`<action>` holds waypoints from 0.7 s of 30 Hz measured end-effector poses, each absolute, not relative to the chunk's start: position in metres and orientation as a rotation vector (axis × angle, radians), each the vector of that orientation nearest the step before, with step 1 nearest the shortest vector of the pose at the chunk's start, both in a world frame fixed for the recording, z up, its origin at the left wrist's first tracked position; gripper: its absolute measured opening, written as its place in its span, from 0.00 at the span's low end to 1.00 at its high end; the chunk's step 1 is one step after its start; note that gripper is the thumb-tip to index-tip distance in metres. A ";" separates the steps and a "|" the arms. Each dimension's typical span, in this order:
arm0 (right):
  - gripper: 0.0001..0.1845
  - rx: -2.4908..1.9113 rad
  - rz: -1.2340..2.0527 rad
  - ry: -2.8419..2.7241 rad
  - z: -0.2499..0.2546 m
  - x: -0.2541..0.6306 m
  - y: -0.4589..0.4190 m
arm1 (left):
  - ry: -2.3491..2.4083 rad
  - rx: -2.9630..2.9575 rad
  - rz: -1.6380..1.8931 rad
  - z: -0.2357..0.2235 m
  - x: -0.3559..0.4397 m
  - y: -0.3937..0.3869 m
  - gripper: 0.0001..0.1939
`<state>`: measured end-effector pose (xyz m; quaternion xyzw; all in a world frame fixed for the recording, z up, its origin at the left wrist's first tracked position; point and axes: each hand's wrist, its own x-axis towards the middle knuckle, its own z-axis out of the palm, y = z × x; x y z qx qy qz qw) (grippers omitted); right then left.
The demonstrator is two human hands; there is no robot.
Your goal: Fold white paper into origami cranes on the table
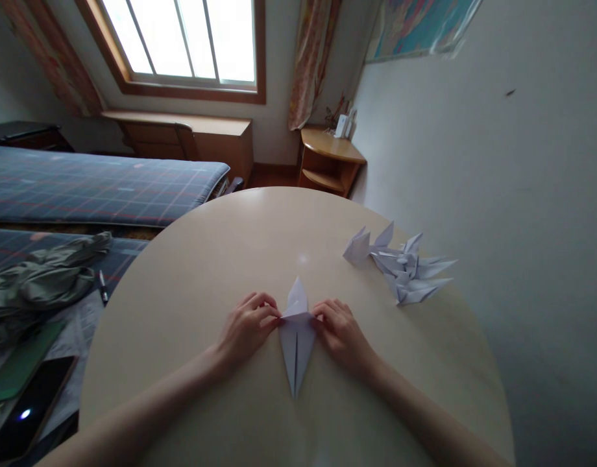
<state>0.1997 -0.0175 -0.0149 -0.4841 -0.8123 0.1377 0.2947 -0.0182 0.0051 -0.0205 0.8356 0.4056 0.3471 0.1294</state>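
Note:
A white folded paper, long and kite-shaped, lies on the round cream table in front of me. A slit runs down the middle of its lower half, with one tip towards me and the other pointing away. My left hand pinches its left corner between thumb and fingers. On the opposite side, my right hand pinches the right corner in the same way. Several white folded paper cranes sit in a cluster at the table's right side, apart from my hands.
Left of the table are beds with plaid mattresses, a crumpled grey-green cloth, a pen, a green folder and a black phone. A white wall stands close on the right. Behind is a wooden corner cabinet.

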 end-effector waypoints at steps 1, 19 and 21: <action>0.05 -1.349 0.362 -2.149 -0.016 0.198 -0.018 | 1.248 2.386 0.984 -0.019 -0.017 0.004 0.03; 0.08 -1.647 0.143 -2.163 -0.023 0.193 -0.019 | 1.524 2.165 0.885 -0.018 -0.014 0.007 0.06; 0.05 -1.652 0.202 -2.160 -0.021 0.194 -0.020 | 1.546 2.170 0.880 -0.018 -0.014 0.007 0.06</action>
